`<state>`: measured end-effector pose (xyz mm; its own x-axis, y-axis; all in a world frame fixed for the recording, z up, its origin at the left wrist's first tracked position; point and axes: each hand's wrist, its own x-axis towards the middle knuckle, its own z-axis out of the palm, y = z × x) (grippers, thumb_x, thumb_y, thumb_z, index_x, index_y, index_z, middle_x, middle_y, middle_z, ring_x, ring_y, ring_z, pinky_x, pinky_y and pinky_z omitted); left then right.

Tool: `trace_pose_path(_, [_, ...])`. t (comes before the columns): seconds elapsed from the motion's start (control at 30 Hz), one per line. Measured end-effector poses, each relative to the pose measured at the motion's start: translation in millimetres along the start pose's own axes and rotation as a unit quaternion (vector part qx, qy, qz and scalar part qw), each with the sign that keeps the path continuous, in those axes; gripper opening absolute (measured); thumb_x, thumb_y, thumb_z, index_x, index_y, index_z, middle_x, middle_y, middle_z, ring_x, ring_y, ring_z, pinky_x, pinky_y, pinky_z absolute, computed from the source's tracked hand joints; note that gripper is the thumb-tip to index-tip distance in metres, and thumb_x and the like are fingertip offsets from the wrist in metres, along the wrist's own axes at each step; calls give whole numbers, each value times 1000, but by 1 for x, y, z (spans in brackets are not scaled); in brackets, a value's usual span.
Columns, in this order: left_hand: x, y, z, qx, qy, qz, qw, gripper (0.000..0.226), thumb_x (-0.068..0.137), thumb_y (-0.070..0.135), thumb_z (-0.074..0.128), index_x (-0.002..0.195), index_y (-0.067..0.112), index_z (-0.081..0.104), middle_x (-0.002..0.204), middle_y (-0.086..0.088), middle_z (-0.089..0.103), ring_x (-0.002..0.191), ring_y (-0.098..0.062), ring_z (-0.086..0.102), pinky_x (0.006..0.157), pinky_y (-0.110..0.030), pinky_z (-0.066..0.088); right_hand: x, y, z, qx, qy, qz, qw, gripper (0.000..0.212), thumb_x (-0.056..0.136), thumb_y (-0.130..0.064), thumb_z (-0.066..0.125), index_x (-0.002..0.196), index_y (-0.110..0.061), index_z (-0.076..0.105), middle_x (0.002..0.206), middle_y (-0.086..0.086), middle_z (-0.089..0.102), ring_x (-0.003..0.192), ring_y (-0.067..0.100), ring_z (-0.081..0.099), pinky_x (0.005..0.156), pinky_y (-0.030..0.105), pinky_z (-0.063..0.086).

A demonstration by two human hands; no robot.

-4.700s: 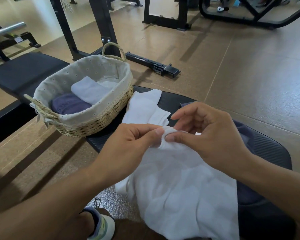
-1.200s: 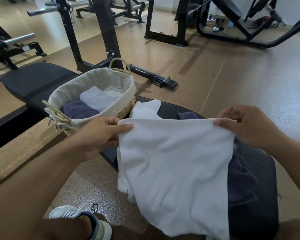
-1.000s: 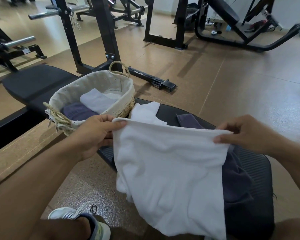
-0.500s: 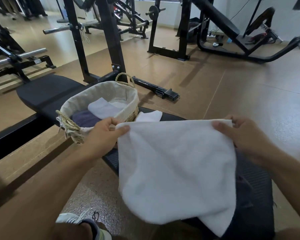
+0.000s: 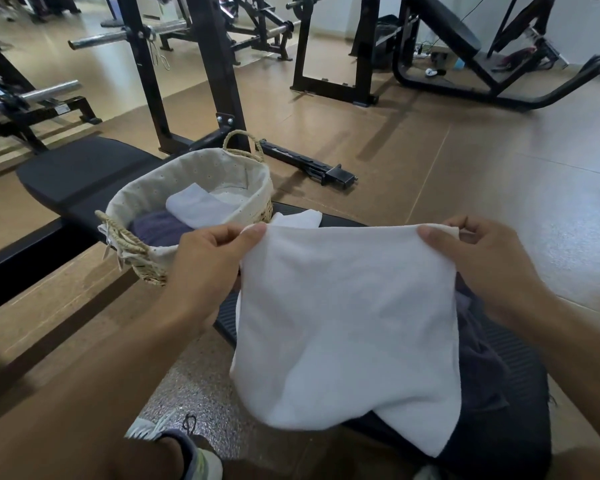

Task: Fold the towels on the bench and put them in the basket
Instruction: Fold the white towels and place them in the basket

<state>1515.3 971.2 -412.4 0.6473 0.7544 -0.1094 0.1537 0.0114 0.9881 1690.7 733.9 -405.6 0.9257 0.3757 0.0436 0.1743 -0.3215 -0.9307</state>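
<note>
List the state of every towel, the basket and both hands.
white towel: held up by its top corners, unfolded
left hand: pinches one top corner
right hand: pinches the other
dark towel: crumpled on the bench
basket: upright, holds folded towels

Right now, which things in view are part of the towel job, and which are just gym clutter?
Part of the job:
white towel, held up by left hand and right hand
basket with folded towels inside
dark towel on the bench
second white towel behind

Just lying about:
barbell
rack upright
incline machine
</note>
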Motion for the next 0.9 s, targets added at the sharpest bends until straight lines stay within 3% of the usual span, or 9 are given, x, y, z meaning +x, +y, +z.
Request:
trace_pose_path(0.17, [-38,1,24,-54,-62,8,997,13,88,20,74,79,11,78,82,-7,78,73,-19,72,62,-39,61,-40,-20,34,93,-60,12,994,25,86,-24,77,75,-10,58,55,0,65,41,8,52,38,20,39])
trace_pose_path(0.23, [-52,-2,33,-56,-74,16,996,9,85,18,76,79,12,79,81,-10,78,70,-20,69,61,-46,60,-56,-22,47,88,-99,0,991,24,84,-29,78,79,-12,61,64,13,68,47,20,59,43,28,47])
trace_pose_path(0.33, [-63,-8,40,-59,-89,28,994,4,83,19,78,85,16,81,84,-12,78,78,-30,74,73,-59,59,-70,-18,62,71,-139,-20,988,22,86,-31,74,88,-13,63,82,25,68,68,42,65,52,46,59])
trace_pose_path(0.43, [-66,-9,39,-54,-90,31,994,5,81,19,79,85,18,82,84,-10,79,85,-34,75,77,-59,60,-73,-14,66,72,-142,-21,987,18,88,-28,73,90,-13,64,84,23,67,75,45,64,60,57,56])
trace_pose_path(0.53, [-66,-6,37,-65,-87,29,994,12,78,23,81,86,15,82,86,-13,78,88,-40,74,78,-63,58,-70,-13,63,79,-138,-21,987,19,87,-28,75,91,-13,65,84,21,68,75,46,64,64,55,55])
trace_pose_path(0.73, [-65,-9,36,-34,-95,32,994,11,80,27,80,88,21,82,88,-9,79,92,-44,70,76,-68,55,-67,-13,58,63,-142,-28,987,7,86,-28,75,92,-23,74,84,-2,76,77,24,72,67,36,59])
trace_pose_path(0.8, [-63,-11,36,3,-92,59,994,12,83,20,80,94,26,80,93,-1,79,92,-31,73,80,-59,59,-68,-12,59,44,-140,-36,988,6,87,-29,74,93,-27,75,86,-9,76,78,12,72,67,23,54])
trace_pose_path(0.87, [-59,-11,31,100,-56,147,982,41,81,4,79,109,34,71,113,13,72,107,-7,68,89,-33,60,-67,-12,57,25,-131,-52,990,7,88,-30,74,95,-29,76,87,-15,76,80,4,71,69,15,52])
trace_pose_path(0.9, [-56,-9,28,161,-51,220,961,56,79,-1,77,118,36,64,124,17,65,119,-2,60,96,-22,53,-67,-14,55,19,-133,-59,989,10,88,-30,73,97,-30,77,88,-17,76,82,1,70,70,14,53])
